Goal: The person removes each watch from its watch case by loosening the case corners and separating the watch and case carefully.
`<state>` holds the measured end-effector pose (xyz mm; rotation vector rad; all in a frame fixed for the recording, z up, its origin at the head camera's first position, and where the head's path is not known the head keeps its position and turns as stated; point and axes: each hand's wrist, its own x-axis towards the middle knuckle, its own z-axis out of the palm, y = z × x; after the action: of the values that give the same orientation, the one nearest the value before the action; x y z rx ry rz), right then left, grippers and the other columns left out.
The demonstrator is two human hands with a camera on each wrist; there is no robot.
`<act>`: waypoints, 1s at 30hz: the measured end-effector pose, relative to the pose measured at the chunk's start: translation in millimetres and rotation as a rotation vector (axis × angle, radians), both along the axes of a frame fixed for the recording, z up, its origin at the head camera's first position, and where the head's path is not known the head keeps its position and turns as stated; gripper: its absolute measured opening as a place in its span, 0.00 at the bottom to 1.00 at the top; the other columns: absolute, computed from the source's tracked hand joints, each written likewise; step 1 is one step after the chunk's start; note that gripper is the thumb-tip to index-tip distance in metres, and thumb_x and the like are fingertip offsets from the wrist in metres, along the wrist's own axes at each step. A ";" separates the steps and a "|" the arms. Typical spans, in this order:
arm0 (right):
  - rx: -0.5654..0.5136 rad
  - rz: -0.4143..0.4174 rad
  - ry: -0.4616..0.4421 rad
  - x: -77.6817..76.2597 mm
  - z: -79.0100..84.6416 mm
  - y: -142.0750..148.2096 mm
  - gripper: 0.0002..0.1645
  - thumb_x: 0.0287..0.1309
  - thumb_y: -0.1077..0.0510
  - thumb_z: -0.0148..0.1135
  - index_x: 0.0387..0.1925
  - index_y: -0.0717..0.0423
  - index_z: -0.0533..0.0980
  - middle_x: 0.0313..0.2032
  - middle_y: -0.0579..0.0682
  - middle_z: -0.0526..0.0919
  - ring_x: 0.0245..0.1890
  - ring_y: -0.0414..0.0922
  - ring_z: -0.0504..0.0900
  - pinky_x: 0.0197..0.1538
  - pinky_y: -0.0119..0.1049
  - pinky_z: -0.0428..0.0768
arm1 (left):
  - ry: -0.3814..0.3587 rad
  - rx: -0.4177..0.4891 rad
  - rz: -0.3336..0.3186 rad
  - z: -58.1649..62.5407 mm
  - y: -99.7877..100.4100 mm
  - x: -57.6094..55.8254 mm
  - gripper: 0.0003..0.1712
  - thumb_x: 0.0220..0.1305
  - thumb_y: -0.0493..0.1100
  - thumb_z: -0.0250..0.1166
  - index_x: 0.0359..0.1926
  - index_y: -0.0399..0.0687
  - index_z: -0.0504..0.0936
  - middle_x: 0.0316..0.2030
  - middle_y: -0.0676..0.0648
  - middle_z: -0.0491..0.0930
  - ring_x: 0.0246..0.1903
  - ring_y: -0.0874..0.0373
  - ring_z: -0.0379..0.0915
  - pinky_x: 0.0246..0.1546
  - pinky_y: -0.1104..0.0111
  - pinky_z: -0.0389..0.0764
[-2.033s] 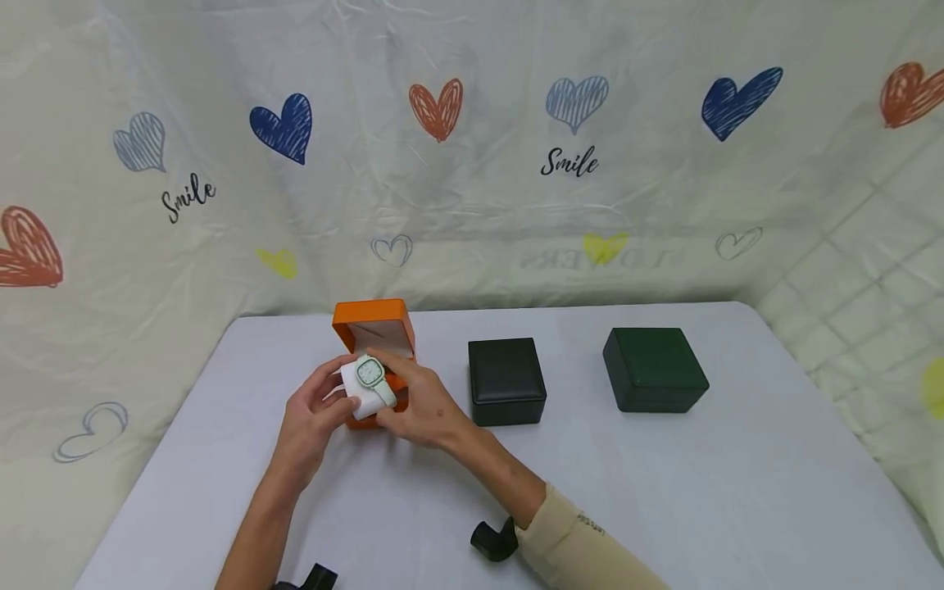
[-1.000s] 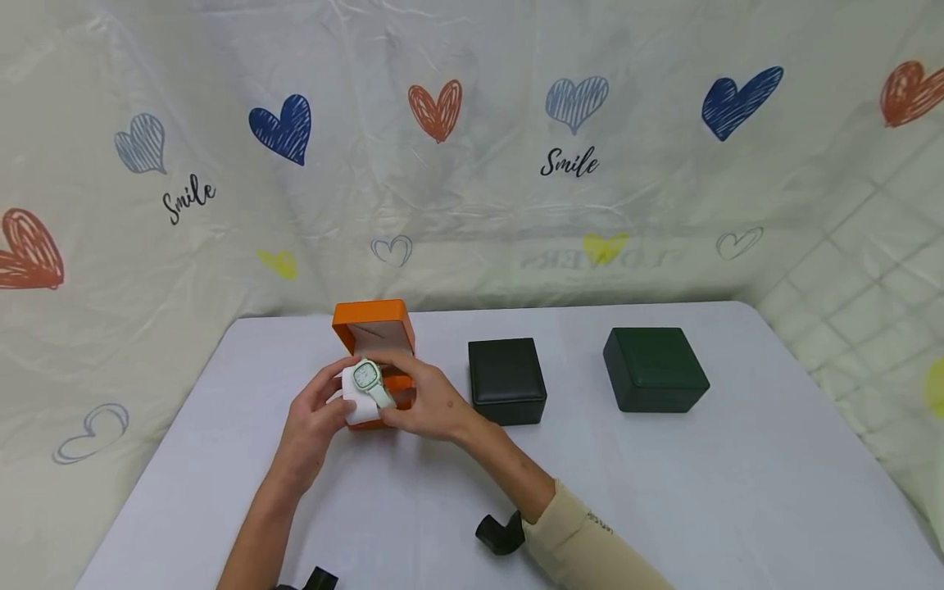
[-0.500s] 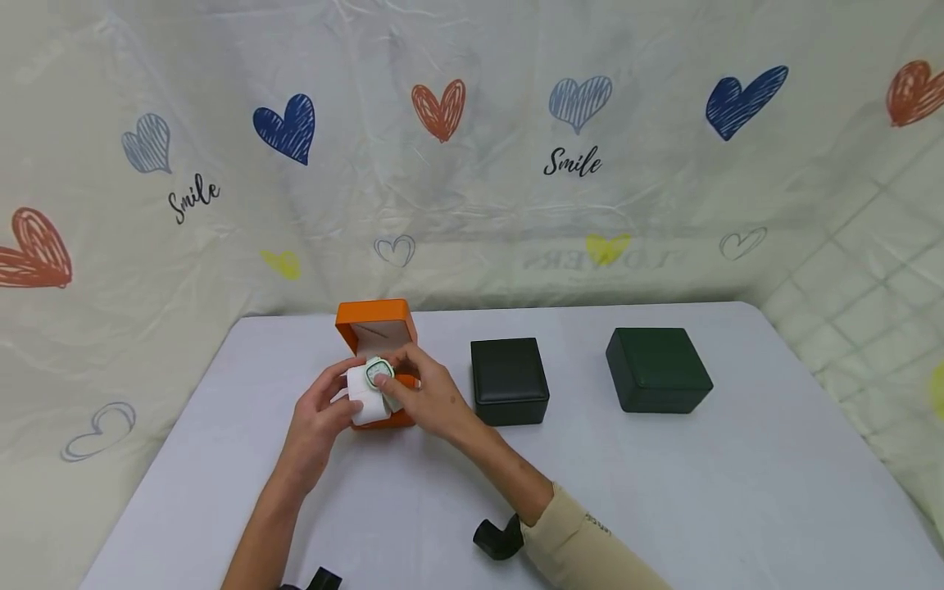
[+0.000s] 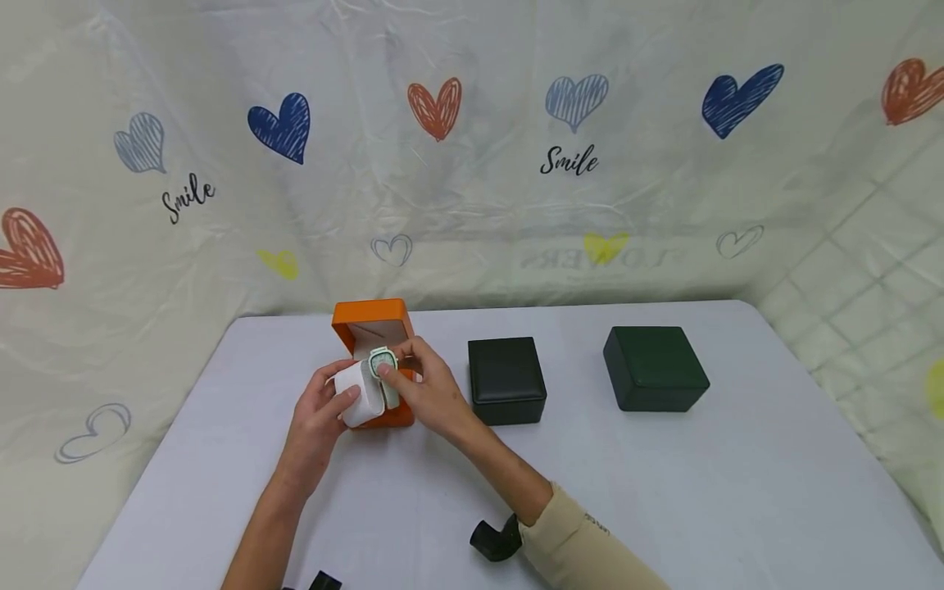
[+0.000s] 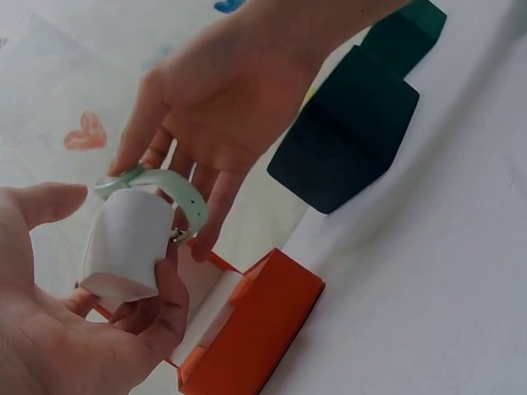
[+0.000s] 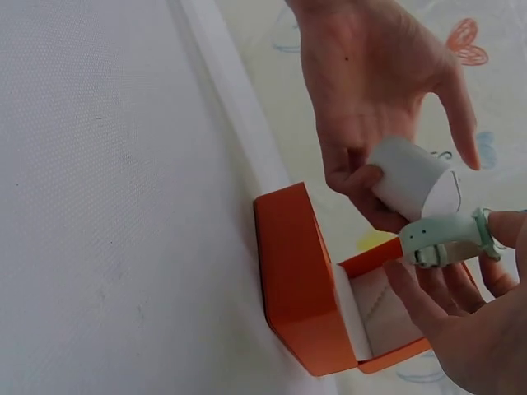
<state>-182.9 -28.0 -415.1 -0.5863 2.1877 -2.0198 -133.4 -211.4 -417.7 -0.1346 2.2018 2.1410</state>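
My left hand grips a white watch cushion, fingers curled beneath it in the left wrist view. A pale green wristwatch is pinched by my right hand, the thumb on its dial. Its buckled strap forms a loop at the cushion's right end; in the right wrist view most of the loop is clear of the cushion. Both hands are above and in front of an orange watch box, whose lid stands raised with a pale lining. The box's inside is largely hidden by the hands.
A shut black box stands right of the orange one, and a shut dark green box farther right. The white table backs onto a heart-printed curtain. Black wrist cameras sit at the wrists.
My right hand has shifted its thumb from the strap onto the dial and drawn the watch rightward along the cushion. The left hand has turned the cushion, baring more of its white side.
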 end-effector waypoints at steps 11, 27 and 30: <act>-0.014 -0.085 0.064 -1.4 0.1 -2.3 0.12 0.69 0.54 0.67 0.46 0.57 0.76 0.50 0.55 0.83 0.54 0.51 0.84 0.60 0.47 0.84 | -0.083 0.009 0.114 -1.4 3.9 -2.9 0.32 0.74 0.47 0.63 0.68 0.54 0.54 0.58 0.47 0.75 0.52 0.61 0.75 0.50 0.76 0.80; 0.003 -0.083 0.078 -1.4 -1.9 1.1 0.12 0.66 0.53 0.71 0.44 0.56 0.82 0.43 0.54 0.88 0.44 0.44 0.84 0.54 0.44 0.85 | -0.029 -0.067 0.162 -5.3 7.0 0.6 0.27 0.66 0.42 0.72 0.55 0.55 0.63 0.45 0.49 0.76 0.45 0.58 0.75 0.39 0.73 0.82; 0.020 -0.072 0.067 -1.5 -1.9 2.8 0.10 0.65 0.54 0.71 0.43 0.56 0.83 0.43 0.55 0.89 0.43 0.43 0.85 0.54 0.41 0.85 | -0.018 -0.105 0.150 -6.0 8.3 3.0 0.29 0.65 0.43 0.73 0.59 0.53 0.66 0.52 0.44 0.74 0.49 0.55 0.72 0.40 0.73 0.82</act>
<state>-184.4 -25.2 -417.0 -0.5894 2.2968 -2.0386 -130.4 -203.1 -423.7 -0.3337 2.3645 2.0853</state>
